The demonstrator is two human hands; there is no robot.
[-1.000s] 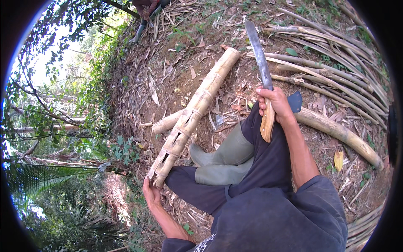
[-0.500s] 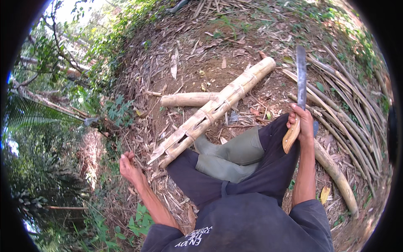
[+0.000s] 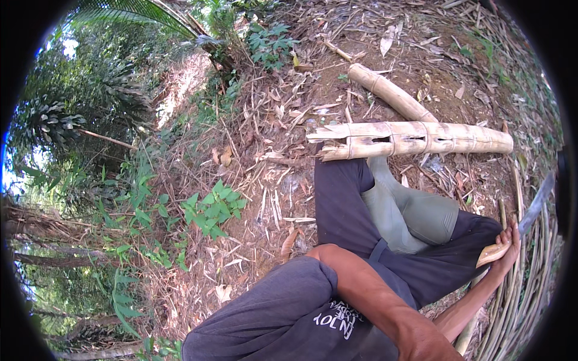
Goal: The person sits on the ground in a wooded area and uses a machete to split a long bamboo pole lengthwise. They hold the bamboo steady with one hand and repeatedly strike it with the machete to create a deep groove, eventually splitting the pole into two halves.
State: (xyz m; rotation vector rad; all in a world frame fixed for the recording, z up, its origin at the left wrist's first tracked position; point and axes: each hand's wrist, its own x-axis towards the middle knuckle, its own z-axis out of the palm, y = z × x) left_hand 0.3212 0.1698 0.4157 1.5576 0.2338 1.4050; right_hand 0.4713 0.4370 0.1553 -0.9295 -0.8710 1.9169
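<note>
My right hand [image 3: 509,245] is wrapped round the wooden handle of a machete [image 3: 537,206], over by my right knee. Its blade points up and away toward the right rim. Across the front of my legs lies a thick pale bamboo pole [image 3: 466,137], with split gaps along its side and a jagged, splintered left end. It rests over a shorter bamboo piece [image 3: 391,91] on the ground behind it. My left arm is bent across my chest, its forearm running down to the lower edge. The left hand itself is out of the picture.
I sit on the ground in green rubber boots [image 3: 427,210], legs folded. Long thin poles [image 3: 530,295] lie in a heap at the right. Dry leaves and bamboo litter cover the soil. A leafy green plant [image 3: 214,207] grows at the left, with denser bushes beyond.
My view has turned left, so the bamboo now lies level and farther right. My left hand has swung in across my chest and out of sight. The right hand still grips the machete.
</note>
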